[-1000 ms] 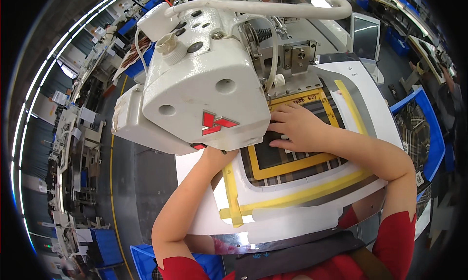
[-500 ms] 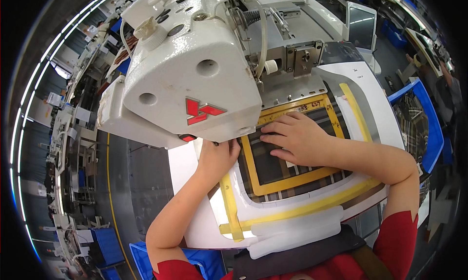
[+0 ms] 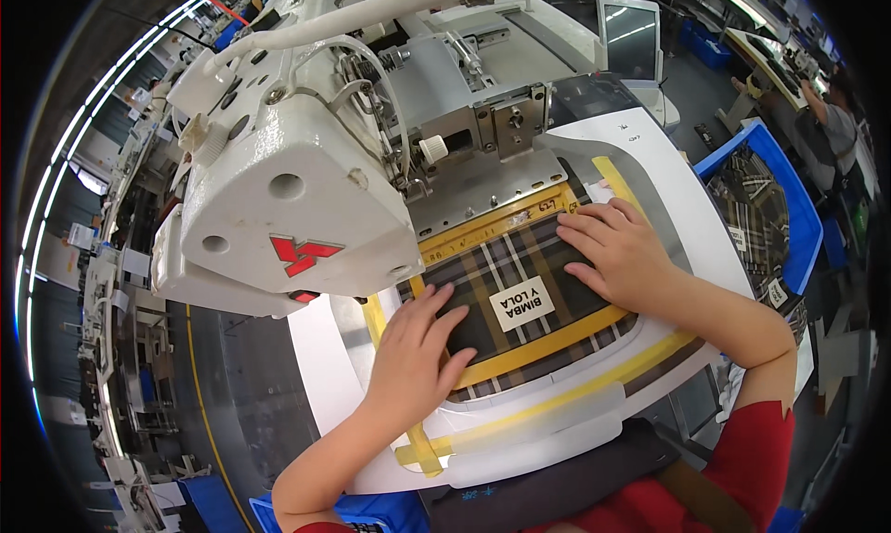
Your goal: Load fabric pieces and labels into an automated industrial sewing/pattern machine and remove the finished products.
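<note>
A dark plaid fabric piece [image 3: 506, 259] with a white printed label [image 3: 521, 303] lies within a yellow template frame [image 3: 529, 353] on a white board [image 3: 663, 162] edged with yellow tape. My left hand [image 3: 418, 352] rests open on the fabric's left side, fingers apart, just below the white sewing machine head [image 3: 278, 208] with its red emblem. On the right side, my right hand [image 3: 617, 254] lies open, fingertips on the fabric near the frame's upper right corner. A metal clamp plate [image 3: 492, 189] runs along the frame's far edge.
A blue bin [image 3: 806, 199] of plaid pieces stands at the right, near a small screen [image 3: 629, 41]. Another person [image 3: 835, 129] is at a work table behind it. Rows of machines line the left aisle, with more blue bins [image 3: 200, 500] at lower left.
My left hand has come out from beside the machine head onto the fabric. My right hand has shifted rightward, uncovering the label. The whole view has shifted, so the machine appears farther left.
</note>
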Demonstrator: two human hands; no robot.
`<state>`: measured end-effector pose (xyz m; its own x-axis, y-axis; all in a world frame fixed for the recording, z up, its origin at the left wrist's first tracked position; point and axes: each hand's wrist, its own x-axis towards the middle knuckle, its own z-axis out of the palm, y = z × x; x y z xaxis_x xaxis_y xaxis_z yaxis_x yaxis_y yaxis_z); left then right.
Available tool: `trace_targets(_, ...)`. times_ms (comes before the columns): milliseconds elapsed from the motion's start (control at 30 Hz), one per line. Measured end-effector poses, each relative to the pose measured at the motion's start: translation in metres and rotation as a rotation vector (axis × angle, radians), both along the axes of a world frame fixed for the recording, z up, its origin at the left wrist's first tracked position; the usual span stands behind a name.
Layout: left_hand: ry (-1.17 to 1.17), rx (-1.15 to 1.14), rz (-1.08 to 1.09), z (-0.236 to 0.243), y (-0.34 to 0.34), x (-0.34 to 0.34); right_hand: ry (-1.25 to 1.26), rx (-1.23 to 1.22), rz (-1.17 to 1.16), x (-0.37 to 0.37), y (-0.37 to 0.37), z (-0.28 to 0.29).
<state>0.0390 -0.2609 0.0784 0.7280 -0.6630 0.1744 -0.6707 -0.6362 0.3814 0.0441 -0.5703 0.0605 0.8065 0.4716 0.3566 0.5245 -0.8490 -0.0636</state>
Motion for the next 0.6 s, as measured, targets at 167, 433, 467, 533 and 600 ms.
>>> trace_targets(167,-0.055,0.062,-0.021,-0.008,-0.02,0.008,-0.016,-0.001,0.006,0.0,0.003,0.0)
trace_targets(433,-0.056,0.014,0.001,-0.014,-0.018,0.004,0.012,-0.048,-0.016,-0.003,0.005,-0.001)
trace_targets(467,-0.056,0.017,0.012,-0.015,-0.018,0.004,0.012,-0.046,-0.005,-0.003,0.005,-0.001)
trace_targets(533,-0.075,0.003,0.001,-0.017,-0.018,0.003,0.03,-0.021,-0.008,-0.002,0.005,-0.002)
trace_targets(600,-0.078,0.003,0.004,-0.019,-0.019,0.004,0.036,-0.018,0.001,-0.002,0.006,-0.002)
